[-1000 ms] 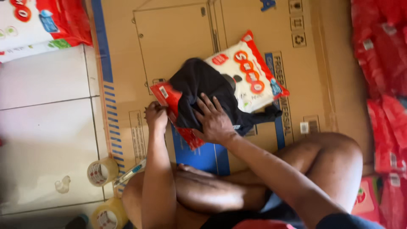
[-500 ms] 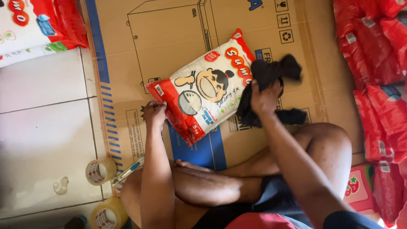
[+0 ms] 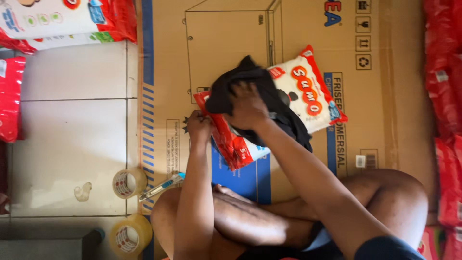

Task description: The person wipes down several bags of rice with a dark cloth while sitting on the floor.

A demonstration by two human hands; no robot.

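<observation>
A red and white bag (image 3: 308,91) lies on a flattened brown cardboard sheet (image 3: 385,96) in front of my crossed legs. My left hand (image 3: 198,126) pinches the bag's near left edge. My right hand (image 3: 246,107) presses a black cloth (image 3: 250,86) onto the bag's face, covering its left half. The cloth trails down past my right wrist.
Two rolls of clear tape (image 3: 128,183) (image 3: 130,236) and a blue utility knife (image 3: 161,187) sit on the white tiled floor at my left knee. More red and white bags (image 3: 67,19) lie at the upper left. Red packs (image 3: 445,96) line the right side.
My right hand with the black cloth has swung from the bag's right end back onto its left half. My left hand stayed at the bag's edge.
</observation>
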